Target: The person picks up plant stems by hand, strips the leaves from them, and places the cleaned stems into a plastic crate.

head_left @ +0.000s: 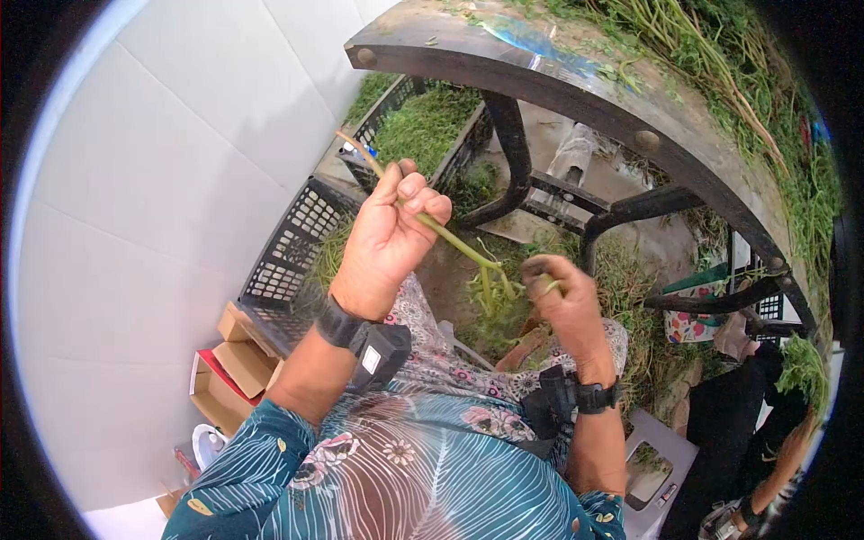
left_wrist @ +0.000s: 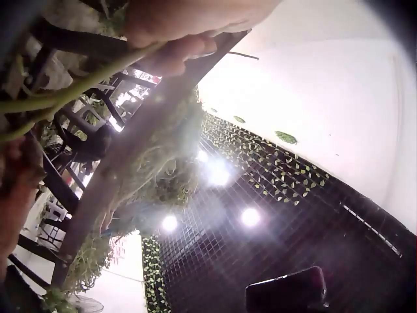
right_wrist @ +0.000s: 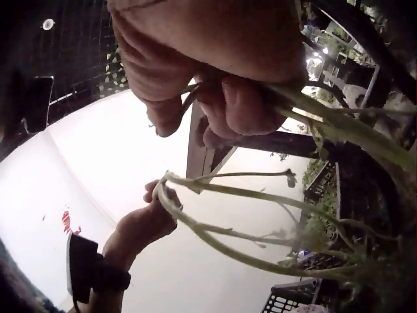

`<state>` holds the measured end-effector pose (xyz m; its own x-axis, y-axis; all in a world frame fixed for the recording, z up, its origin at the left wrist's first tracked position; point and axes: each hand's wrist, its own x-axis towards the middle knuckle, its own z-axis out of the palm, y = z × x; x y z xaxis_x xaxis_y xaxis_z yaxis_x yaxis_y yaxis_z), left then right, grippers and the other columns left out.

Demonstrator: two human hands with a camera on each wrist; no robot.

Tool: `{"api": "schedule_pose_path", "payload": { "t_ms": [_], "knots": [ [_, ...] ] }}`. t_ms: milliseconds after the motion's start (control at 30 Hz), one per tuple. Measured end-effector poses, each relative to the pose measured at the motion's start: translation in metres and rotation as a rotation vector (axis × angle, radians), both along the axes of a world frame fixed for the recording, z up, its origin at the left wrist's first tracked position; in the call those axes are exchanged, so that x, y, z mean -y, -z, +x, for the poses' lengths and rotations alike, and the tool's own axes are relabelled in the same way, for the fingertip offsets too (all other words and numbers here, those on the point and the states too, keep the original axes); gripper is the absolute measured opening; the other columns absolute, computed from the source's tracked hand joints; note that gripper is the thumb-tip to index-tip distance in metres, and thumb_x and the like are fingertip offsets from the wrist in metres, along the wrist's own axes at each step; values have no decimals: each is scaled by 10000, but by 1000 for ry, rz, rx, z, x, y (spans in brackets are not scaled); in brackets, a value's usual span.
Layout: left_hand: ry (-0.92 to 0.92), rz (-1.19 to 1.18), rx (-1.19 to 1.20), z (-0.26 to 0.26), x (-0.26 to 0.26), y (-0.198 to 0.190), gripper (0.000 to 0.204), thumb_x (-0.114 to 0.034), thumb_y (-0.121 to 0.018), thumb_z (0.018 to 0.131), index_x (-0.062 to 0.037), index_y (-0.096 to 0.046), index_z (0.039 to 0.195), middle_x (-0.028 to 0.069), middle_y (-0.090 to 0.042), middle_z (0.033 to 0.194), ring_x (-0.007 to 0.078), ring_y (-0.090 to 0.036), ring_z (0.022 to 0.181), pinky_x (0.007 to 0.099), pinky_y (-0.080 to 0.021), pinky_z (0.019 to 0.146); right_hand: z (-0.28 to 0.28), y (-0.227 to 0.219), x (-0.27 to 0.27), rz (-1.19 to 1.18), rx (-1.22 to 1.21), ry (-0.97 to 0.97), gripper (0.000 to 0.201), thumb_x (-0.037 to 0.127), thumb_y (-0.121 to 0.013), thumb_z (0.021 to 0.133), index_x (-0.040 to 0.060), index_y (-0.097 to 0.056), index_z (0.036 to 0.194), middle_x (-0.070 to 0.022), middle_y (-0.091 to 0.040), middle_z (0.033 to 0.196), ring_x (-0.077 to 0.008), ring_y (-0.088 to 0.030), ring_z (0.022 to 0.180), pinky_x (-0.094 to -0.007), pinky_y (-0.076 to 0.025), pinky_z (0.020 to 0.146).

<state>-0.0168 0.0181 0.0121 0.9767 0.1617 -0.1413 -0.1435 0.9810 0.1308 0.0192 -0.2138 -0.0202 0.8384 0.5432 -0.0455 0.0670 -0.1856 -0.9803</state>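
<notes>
My left hand [head_left: 396, 229] grips a thick green stem [head_left: 463, 247] with curled fingers; its brownish end sticks out above the fist. Thinner side stems and leaves hang from the stem's lower end. At that end my right hand [head_left: 567, 301] pinches a piece of green stem between thumb and fingers. The left wrist view shows the stem [left_wrist: 71, 91] running out of the left hand [left_wrist: 189, 26] toward the other hand. In the right wrist view, the right hand [right_wrist: 215, 72] holds stalks, and several thin branching stems [right_wrist: 260, 194] show below it.
A table edge [head_left: 576, 94] curves above the hands, with loose greens [head_left: 711, 54] on top. Black crates [head_left: 297, 238] with greens stand beside the white wall [head_left: 135, 225]. Cardboard boxes [head_left: 236, 364] lie at the left. A person's dark-clothed leg [head_left: 733, 432] is at the lower right.
</notes>
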Motion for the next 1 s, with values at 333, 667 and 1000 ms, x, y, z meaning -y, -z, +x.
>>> {"api": "schedule_pose_path", "payload": {
  "t_ms": [333,667,1000],
  "knots": [
    [-22,-4,-38,0,6,-3,224,-262,-399,953,-62,-492,909,-6,-382,615,124,-364,534,289,-384,605,-13,0,-25,-100,119,-184,294,91,-540,755,-27,-582,1021,-158,-631,832,-247,-592,737,-313,-460,692],
    [1,426,-34,-13,51,-13,183,-260,-419,950,-94,-496,943,-39,-402,635,106,-398,581,328,-422,730,3,24,-37,-6,-263,153,210,117,-486,808,-15,-588,936,-86,-596,746,-139,-518,659,-281,-407,588],
    [-122,390,-132,-8,28,-10,175,-257,-408,957,-94,-463,923,-36,-382,622,96,-360,533,275,-388,587,-9,15,-28,-131,46,21,189,130,-525,819,2,-570,950,-113,-587,747,-198,-538,668,-301,-427,624]
  ]
}}
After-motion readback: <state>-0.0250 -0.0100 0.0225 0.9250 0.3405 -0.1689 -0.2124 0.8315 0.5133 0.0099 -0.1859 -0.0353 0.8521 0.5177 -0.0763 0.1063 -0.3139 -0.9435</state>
